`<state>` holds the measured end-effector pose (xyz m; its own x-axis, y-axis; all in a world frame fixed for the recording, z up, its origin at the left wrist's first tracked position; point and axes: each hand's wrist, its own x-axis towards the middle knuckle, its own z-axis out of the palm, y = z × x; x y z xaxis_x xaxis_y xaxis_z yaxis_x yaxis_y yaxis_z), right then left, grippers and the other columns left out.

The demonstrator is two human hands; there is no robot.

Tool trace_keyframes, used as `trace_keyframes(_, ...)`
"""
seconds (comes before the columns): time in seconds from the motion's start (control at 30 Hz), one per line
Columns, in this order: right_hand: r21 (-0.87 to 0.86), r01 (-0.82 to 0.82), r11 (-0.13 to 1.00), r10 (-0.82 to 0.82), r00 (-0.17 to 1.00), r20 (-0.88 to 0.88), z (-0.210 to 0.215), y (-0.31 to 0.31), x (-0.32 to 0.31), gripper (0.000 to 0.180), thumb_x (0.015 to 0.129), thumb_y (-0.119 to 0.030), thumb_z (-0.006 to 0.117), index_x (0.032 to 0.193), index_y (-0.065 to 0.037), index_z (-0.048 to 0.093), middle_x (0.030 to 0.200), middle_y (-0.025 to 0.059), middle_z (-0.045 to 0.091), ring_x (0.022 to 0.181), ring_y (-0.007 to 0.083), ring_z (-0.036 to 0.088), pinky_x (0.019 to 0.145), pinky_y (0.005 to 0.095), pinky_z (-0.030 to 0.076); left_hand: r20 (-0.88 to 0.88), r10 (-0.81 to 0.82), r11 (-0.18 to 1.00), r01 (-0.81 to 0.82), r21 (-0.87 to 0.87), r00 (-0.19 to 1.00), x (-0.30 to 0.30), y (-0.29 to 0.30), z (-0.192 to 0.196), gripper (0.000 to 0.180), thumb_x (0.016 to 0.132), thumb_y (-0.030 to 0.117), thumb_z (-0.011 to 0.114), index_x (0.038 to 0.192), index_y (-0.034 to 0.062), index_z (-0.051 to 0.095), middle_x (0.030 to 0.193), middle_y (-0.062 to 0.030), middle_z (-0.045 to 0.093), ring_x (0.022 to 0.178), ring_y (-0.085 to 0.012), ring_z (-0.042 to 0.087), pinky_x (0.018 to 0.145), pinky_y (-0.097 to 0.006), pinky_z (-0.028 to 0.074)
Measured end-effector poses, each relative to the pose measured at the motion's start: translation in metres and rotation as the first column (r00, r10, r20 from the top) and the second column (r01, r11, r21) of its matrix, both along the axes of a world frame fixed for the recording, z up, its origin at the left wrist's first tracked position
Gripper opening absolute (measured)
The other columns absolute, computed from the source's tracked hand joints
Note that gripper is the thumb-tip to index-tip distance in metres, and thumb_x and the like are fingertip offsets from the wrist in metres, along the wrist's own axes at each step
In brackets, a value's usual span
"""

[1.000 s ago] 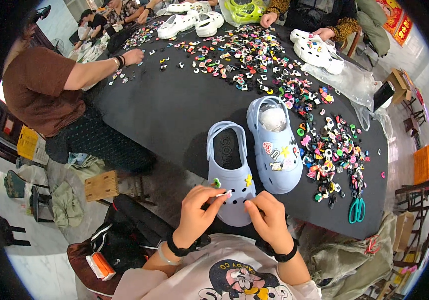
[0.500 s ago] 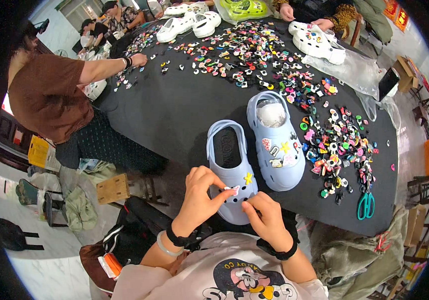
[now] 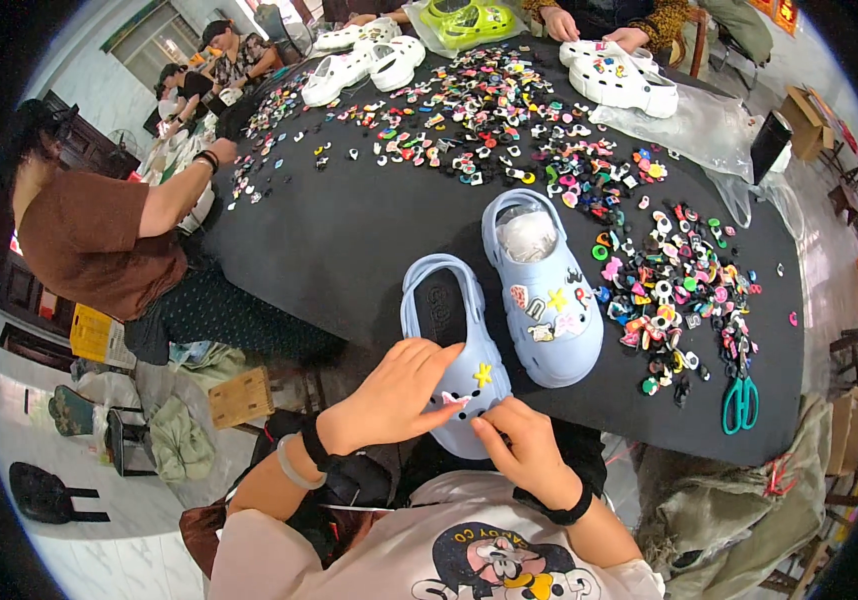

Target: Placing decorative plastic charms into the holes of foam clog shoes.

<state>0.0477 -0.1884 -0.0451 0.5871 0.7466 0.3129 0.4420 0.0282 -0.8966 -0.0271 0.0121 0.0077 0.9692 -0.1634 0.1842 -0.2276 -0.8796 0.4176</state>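
Note:
A light blue clog (image 3: 469,350) lies before me, its toe toward me, with a yellow star-shaped charm (image 3: 482,375) on its upper. My left hand (image 3: 384,395) reaches over its left side with fingers stretched out and apart from the thumb. The thumb tip touches a small pink-and-white charm (image 3: 456,398) on the upper. Curled fingers of my right hand (image 3: 529,450) grip the clog's toe edge at the right; the fingertips underneath are hidden. Beside it stands the matching blue clog (image 3: 559,345), decorated with several charms and holding clear wrapping in its opening.
Loose charms (image 3: 679,285) are heaped at right and strewn across the black table (image 3: 349,250). Teal scissors (image 3: 740,404) lie near the right edge. White clogs (image 3: 624,85) and lime clogs (image 3: 464,22) are at the far side. A person in brown (image 3: 99,240) works at left.
My left hand has gone from pinching the pink-and-white charm to fingers stretched over the clog, thumb against the charm. The person at left has drawn an arm back from the table.

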Motion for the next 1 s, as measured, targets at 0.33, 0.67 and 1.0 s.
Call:
trace_keyframes(0.33, -0.064, 0.055, 0.996, -0.042, 0.982, 0.187, 0.005, 0.006, -0.004, 0.011, 0.084, -0.013, 0.068, 0.079, -0.004, 0.063, 0.069, 0.0102, 0.054, 0.056, 0.0281, 0.057, 0.050, 0.0366, 0.046, 0.087, -0.026, 1.000, 0.026, 0.001, 0.996, 0.002, 0.009, -0.011, 0.056, 0.079, 0.025, 0.072, 0.120, -0.0052, 0.050, 0.097, -0.0177, 0.055, 0.091, -0.0332, 0.053, 0.084, -0.041, 0.042)
trace_keyframes(0.67, -0.059, 0.125, 0.990, -0.109, 0.968, 0.228, 0.007, 0.006, -0.002, 0.011, 0.084, -0.013, 0.068, 0.081, -0.004, 0.062, 0.071, 0.0096, 0.054, 0.057, 0.0280, 0.057, 0.051, 0.0368, 0.046, -0.016, -0.069, 0.998, 0.070, 0.005, 0.997, 0.020, 0.015, -0.003, 0.046, 0.082, 0.030, 0.071, 0.110, -0.0019, 0.053, 0.090, -0.0180, 0.058, 0.084, -0.0354, 0.056, 0.077, -0.042, 0.043)
trace_keyframes(1.0, -0.043, 0.106, 0.993, -0.092, 0.965, 0.247, 0.001, 0.007, -0.002, 0.011, 0.084, -0.014, 0.068, 0.081, -0.005, 0.063, 0.071, 0.0094, 0.053, 0.057, 0.0280, 0.057, 0.051, 0.0374, 0.046, 0.057, -0.038, 0.987, 0.047, -0.154, 0.998, 0.031, 0.019, -0.009, 0.041, 0.077, 0.025, 0.075, 0.102, -0.0002, 0.056, 0.088, -0.0179, 0.059, 0.086, -0.0355, 0.057, 0.075, -0.042, 0.043)
